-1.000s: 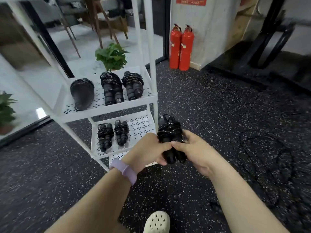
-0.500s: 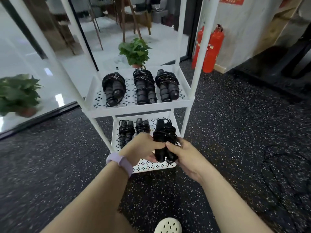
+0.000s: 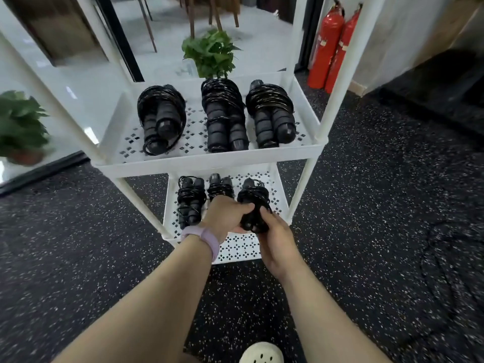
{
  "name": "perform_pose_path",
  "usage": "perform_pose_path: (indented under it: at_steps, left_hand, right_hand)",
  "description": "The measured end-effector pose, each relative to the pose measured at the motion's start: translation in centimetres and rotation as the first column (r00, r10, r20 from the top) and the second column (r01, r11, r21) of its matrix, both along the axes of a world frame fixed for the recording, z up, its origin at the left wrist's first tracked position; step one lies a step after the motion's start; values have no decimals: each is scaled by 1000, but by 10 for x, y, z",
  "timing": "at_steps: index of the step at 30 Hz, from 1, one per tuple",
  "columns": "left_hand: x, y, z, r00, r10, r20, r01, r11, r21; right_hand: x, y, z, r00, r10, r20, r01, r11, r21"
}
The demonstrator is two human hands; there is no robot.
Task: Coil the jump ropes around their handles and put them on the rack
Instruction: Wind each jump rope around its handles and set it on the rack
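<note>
Now we hold the coiled jump rope (image 3: 252,205) between both hands over the right side of the lower shelf (image 3: 243,247) of the white rack (image 3: 209,159). Our left hand (image 3: 225,218) curls round its near left side; our right hand (image 3: 275,242) grips from beneath and the right, thumb on the coils. Its long axis points away from us, parallel to the two bundles (image 3: 191,200) already lying just left. Whether it touches the shelf we cannot tell. Both hands sit equally close, so we likely just lower and let go.
</note>
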State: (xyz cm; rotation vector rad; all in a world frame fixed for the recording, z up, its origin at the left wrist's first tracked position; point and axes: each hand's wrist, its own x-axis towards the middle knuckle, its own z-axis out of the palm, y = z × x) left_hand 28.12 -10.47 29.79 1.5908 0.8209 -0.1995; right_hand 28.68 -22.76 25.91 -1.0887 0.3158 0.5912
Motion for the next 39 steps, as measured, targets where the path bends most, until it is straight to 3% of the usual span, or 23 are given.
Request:
perform_pose_path:
  at_steps: [10, 15, 20, 26, 29, 33, 39]
  left_hand:
    - [45, -3, -48, 967, 224, 121, -249, 931, 266]
    - [55, -13, -58, 991, 136, 16, -127, 864, 487]
    - [58, -22, -66, 996, 62, -60, -10, 771, 637]
    - [58, -25, -65, 994, -63, -94, 109, 752, 650]
    - [50, -29, -68, 992, -113, -62, 127, 756, 643]
    - [41, -36, -67, 978, -207, 4, 155, 743, 651]
    - [31, -40, -80, 949, -241, 205, 127, 884, 450]
  right_hand:
    - [41, 32, -36, 996, -80, 31, 85, 963, -254]
    - [50, 31, -42, 995, -94, -42, 77, 952, -295]
    - [63, 30, -35, 994, 49, -97, -93, 848, -521]
    - [70, 24, -6, 935, 344, -86, -296, 622, -725]
    - [67, 19, 1, 892, 449, -44, -295, 508, -809]
    - [58, 13, -1, 918, 395, 14, -214, 527, -822]
    - [47, -1, 14, 908, 419, 24, -206, 493, -845]
